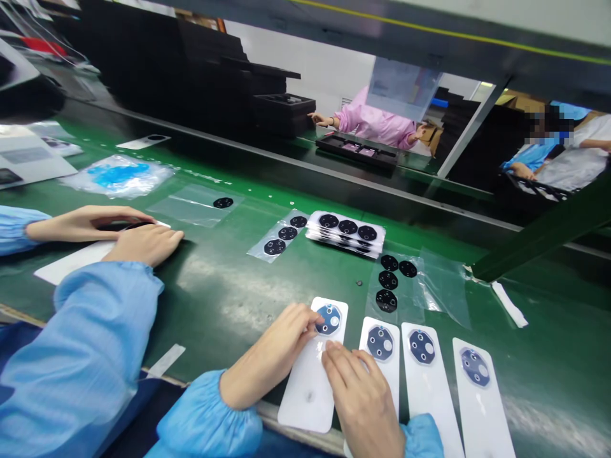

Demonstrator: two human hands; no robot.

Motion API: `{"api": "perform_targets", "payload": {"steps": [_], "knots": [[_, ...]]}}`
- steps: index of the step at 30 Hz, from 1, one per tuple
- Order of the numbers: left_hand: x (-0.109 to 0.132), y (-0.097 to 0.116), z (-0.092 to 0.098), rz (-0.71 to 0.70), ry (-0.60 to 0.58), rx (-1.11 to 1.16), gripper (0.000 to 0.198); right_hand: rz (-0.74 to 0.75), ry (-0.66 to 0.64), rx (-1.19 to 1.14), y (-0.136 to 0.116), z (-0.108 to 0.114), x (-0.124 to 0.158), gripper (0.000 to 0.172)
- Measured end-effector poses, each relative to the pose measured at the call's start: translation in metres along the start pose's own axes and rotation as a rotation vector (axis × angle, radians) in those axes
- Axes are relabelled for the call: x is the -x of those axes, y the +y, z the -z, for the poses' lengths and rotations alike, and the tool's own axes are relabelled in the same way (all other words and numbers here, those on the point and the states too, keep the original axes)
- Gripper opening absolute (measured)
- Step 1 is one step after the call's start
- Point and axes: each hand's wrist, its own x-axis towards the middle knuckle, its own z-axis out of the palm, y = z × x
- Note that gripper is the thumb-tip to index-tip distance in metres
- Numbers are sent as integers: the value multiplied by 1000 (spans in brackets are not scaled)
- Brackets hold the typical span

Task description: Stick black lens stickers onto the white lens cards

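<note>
A white phone back cover [305, 388] lies before me, with a dark blue camera-ring piece [329, 318] at its top. My left hand [281, 343] has thumb and fingers pinched together at that piece's left edge; whatever sits between the fingertips is hidden. My right hand [365, 397] rests its outstretched fingers on the same cover, just below the ring, and overlaps a second white cover [389, 372]. Farther right lie two more such covers, a nearer one [432, 394] and an outer one [484, 407], each with a dark camera piece.
A co-worker's hands [143, 245] work on a white cover at left. Behind my hands are a stack of sheets [346, 235] with black discs, a disc strip [281, 235] and a clear film [401, 296] with discs. A green post [539, 229] slants at right.
</note>
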Motion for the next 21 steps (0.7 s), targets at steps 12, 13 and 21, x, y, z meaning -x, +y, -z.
{"api": "perform_targets", "payload": {"steps": [12,13,21], "knots": [[-42,0,6,-48,-123,-244,29,9,28,8,1,-1,-1,50],[-44,1,7,-50,-139,-243,30,9,23,6,1,-1,-1,50],[-60,-4,17,-11,-197,-107,17,9,8,-8,1,-1,0,47]]}}
